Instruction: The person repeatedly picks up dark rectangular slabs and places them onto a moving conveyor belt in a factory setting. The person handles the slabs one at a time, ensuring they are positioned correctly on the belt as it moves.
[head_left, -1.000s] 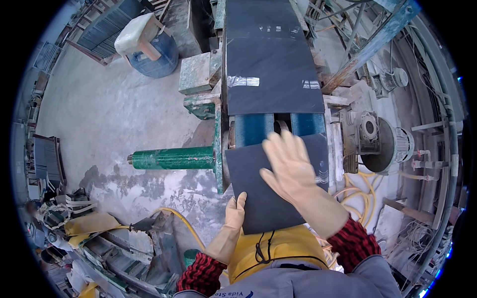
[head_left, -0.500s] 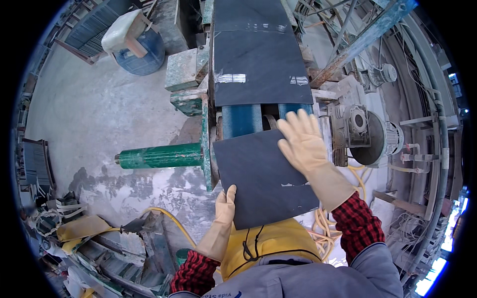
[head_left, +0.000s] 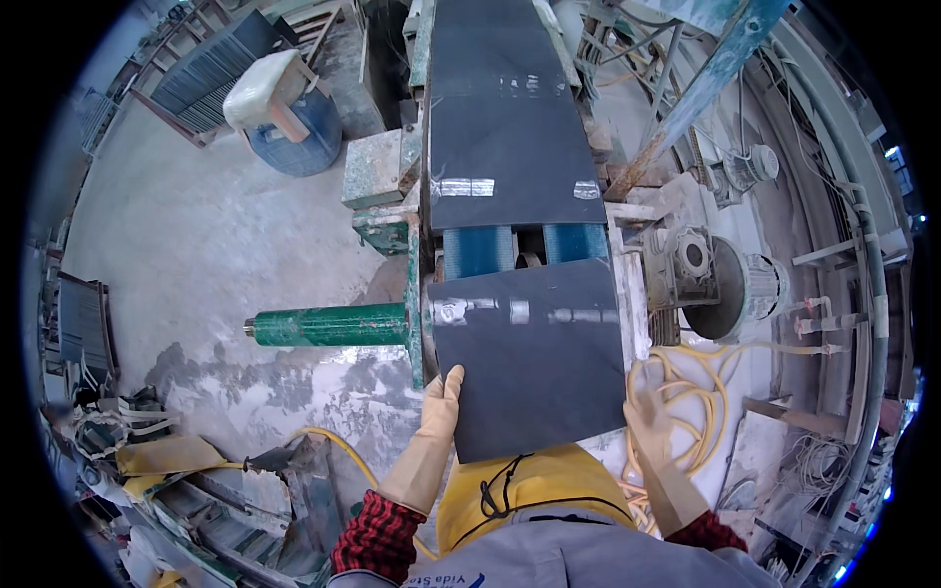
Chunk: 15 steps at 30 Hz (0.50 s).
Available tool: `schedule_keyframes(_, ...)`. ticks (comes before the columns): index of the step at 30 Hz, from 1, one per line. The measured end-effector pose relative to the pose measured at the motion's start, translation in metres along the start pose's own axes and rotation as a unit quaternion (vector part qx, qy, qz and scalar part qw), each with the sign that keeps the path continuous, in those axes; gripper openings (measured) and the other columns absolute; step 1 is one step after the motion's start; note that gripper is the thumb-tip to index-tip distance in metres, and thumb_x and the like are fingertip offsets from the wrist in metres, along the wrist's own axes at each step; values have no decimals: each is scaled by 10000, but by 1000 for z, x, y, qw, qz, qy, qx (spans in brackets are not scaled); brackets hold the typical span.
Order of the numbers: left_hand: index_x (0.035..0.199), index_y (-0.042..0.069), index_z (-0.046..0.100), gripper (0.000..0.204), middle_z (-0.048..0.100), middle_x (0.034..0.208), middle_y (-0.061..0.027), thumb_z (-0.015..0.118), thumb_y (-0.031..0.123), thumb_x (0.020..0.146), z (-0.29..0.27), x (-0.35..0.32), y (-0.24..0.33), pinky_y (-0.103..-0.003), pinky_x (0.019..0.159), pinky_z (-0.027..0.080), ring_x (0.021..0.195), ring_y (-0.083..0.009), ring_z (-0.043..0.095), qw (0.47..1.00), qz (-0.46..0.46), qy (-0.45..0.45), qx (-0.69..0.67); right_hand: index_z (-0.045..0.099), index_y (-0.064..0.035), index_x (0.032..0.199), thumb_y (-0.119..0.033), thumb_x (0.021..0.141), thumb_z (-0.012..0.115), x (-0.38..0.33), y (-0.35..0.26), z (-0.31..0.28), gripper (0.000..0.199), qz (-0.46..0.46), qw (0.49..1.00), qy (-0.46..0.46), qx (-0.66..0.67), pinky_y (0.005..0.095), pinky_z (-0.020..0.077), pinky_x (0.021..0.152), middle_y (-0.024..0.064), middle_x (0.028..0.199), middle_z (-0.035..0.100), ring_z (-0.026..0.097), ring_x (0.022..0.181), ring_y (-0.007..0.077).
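Observation:
A dark grey stone tile (head_left: 534, 382) lies in front of me, its far end over the conveyor's end and its near edge against my yellow apron (head_left: 534, 488). My left hand (head_left: 441, 404), in a cream rubber glove, grips the tile's left edge, thumb on top and the other fingers hidden. At the right edge is my gloved right hand (head_left: 649, 416), closed on the tile; its fingertips are slightly blurred. Farther up the conveyor rests another dark tile (head_left: 520, 147), with a gap between the two that shows blue belts (head_left: 477, 253).
A green roller (head_left: 328, 325) juts out left of the conveyor. On the right stand a motor and gearbox (head_left: 696, 257), with a coiled yellow hose (head_left: 701, 397) below. A blue barrel (head_left: 299, 132) is at the far left; scrap metal (head_left: 240, 500) lies at the near left.
My right hand has come down from the tile's far right corner to its right edge, near me. Bright reflections now show on the tile. My left hand keeps its hold.

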<state>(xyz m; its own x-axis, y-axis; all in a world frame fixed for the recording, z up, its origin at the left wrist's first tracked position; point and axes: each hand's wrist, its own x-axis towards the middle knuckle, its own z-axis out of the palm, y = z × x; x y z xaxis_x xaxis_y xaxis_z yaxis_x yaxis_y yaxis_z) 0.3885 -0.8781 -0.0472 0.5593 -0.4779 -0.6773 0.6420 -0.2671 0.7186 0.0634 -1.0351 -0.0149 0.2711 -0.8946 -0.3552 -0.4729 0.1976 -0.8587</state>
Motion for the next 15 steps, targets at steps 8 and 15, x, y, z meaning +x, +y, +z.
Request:
schedule_keyframes(8,874,110,645,281,632,792,22,747,361,948,4,14,54,-284,621,488,701,-86,581,997,-33,49,42,462,103,1366,-288,1049,599,-31,46,40,522,224,879,-268,323,486,462,1113,260,1417,542,569,1301,368)
schedule_keyframes(15,1111,-3,655,445,699,961,-60,699,418,974,0,33,54,-299,790,525,869,-133,638,970,119,76,199,366,194,1345,-232,1040,620,-33,-27,53,582,300,835,-113,446,533,484,1107,288,1374,521,561,1306,389)
